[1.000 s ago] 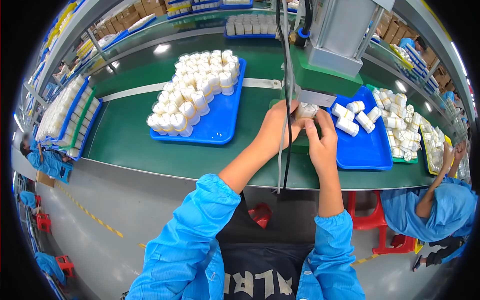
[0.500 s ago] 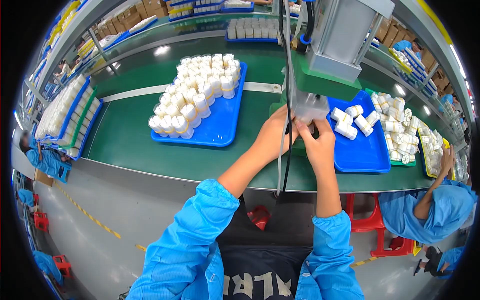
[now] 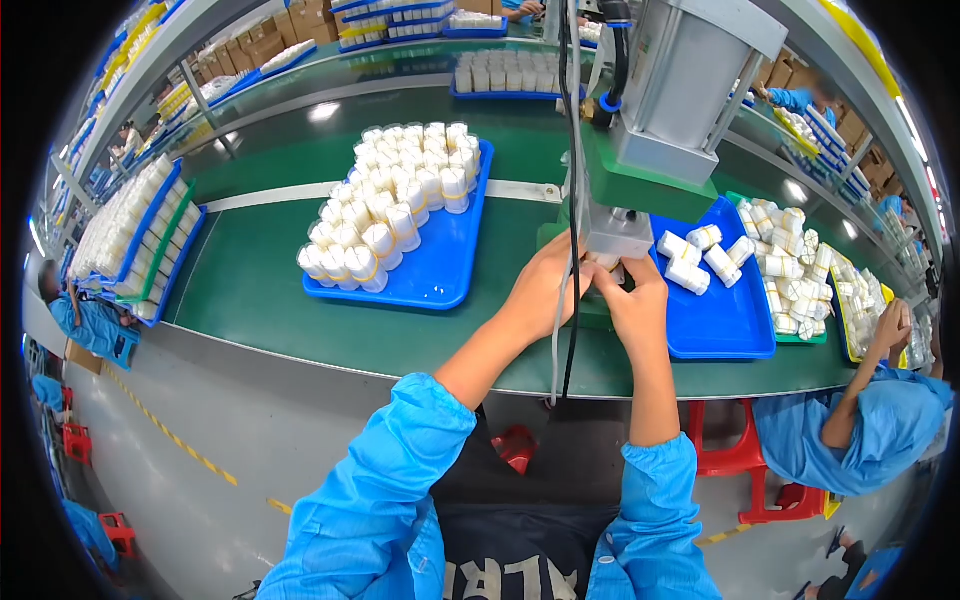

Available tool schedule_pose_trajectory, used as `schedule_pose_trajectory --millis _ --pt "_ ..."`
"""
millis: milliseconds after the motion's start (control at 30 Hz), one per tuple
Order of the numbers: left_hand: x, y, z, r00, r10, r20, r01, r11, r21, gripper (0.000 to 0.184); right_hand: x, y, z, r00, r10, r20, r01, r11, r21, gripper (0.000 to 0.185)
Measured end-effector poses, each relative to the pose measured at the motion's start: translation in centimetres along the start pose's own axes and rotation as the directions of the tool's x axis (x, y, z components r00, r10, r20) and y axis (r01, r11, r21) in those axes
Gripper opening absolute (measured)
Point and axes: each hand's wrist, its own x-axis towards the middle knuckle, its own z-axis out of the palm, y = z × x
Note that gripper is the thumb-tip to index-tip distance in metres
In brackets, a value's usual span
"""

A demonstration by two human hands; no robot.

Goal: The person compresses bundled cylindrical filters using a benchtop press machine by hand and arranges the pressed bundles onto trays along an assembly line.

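My left hand (image 3: 545,287) is closed, its fingertips under the metal block (image 3: 617,232) of a bench press (image 3: 675,95). From the other side my right hand (image 3: 638,300) meets it there, thumb and fingers pinched together. A small pale piece shows between the fingertips, but the block and fingers hide most of it. Left of my hands is a blue tray (image 3: 453,262) with many white rolls (image 3: 385,200) standing in clear cups. To the right lies another blue tray (image 3: 715,335) with several white rolls (image 3: 690,262) on their sides.
A green tray (image 3: 812,338) heaped with white rolls stands farther right, near a co-worker in a blue smock (image 3: 860,430). Black and grey cables (image 3: 573,340) hang in front of my left hand. Stacked trays (image 3: 135,235) stand at the left end of the green table (image 3: 270,320).
The scene has shifted slightly lower in the view. Both my hands stay together at the press block, with a small shift of the fingers. The trays keep their places.
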Motion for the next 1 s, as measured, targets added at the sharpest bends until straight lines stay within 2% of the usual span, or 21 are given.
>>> schedule_pose_trajectory --millis 67,100,167,267,400,433,500,567,733,800,867,900,933,967,1000 --pt "0.0 0.4 -0.1 0.999 -0.038 0.01 0.038 0.999 0.013 0.034 0.2 1.6 0.3 0.995 -0.101 0.004 0.101 0.991 0.09 0.033" --pt "0.1 0.8 -0.2 0.998 -0.057 0.015 0.057 0.998 0.019 0.035 0.1 1.4 0.1 0.995 -0.102 0.005 0.101 0.991 0.09 0.033" --pt "0.4 1.4 -0.3 0.995 -0.093 0.026 0.092 0.995 0.033 0.037 -0.2 0.8 -0.5 0.99 -0.029 0.14 0.02 0.997 0.068 0.035" --pt "0.5 1.2 -0.3 0.991 -0.129 0.041 0.127 0.99 0.054 0.04 -0.4 1.3 -0.1 0.988 -0.114 0.101 0.105 0.991 0.085 0.037" --pt "0.4 1.7 -0.4 0.986 -0.162 0.037 0.157 0.982 0.103 0.043 -0.3 1.5 -0.1 0.989 -0.089 0.12 0.078 0.993 0.088 0.036" --pt "0.4 1.4 -0.3 0.986 -0.163 0.038 0.158 0.982 0.103 0.043 -0.3 1.9 0.1 0.989 -0.127 0.077 0.122 0.99 0.066 0.035" --pt "0.4 1.0 -0.2 0.992 -0.123 0.02 0.119 0.983 0.139 0.041 -0.4 2.0 0.2 0.986 -0.163 0.036 0.161 0.986 0.042 0.035" --pt "0.5 1.6 -0.3 0.991 -0.133 0.02 0.13 0.986 0.104 0.04 -0.5 1.4 -0.2 0.989 -0.111 0.101 0.105 0.993 0.062 0.034" --pt "0.8 2.0 -0.5 0.992 -0.119 0.03 0.117 0.991 0.066 0.038 -0.6 1.7 -0.1 0.991 -0.107 0.083 0.101 0.993 0.066 0.033" --pt "0.6 1.6 -0.3 0.997 -0.072 -0.017 0.073 0.995 0.065 0.039 -0.3 1.9 0.0 0.992 -0.091 0.09 0.086 0.995 0.053 0.033" --pt "0.4 0.6 -0.1 0.997 -0.066 -0.027 0.069 0.988 0.14 0.034 -0.2 2.6 0.3 0.968 -0.249 0.028 0.25 0.968 -0.032 0.033" --pt "0.4 -0.3 0.2 0.998 0.038 -0.058 -0.032 0.994 0.101 0.035 0.0 3.1 0.5 0.943 -0.333 0.0 0.333 0.942 -0.048 0.034" --pt "0.6 -0.6 0.1 0.998 0.062 -0.023 -0.06 0.995 0.081 0.036 0.4 3.7 0.8 0.917 -0.399 -0.012 0.398 0.916 -0.058 0.034" --pt "0.7 -0.7 0.3 0.996 0.068 -0.052 -0.069 0.998 -0.009 0.032 0.3 4.2 0.9 0.918 -0.396 -0.015 0.396 0.918 -0.028 0.033" --pt "0.4 -1.7 0.5 0.996 0.064 -0.069 -0.063 0.998 0.025 0.025 0.0 4.0 0.8 0.941 -0.338 -0.006 0.337 0.94 -0.053 0.031"
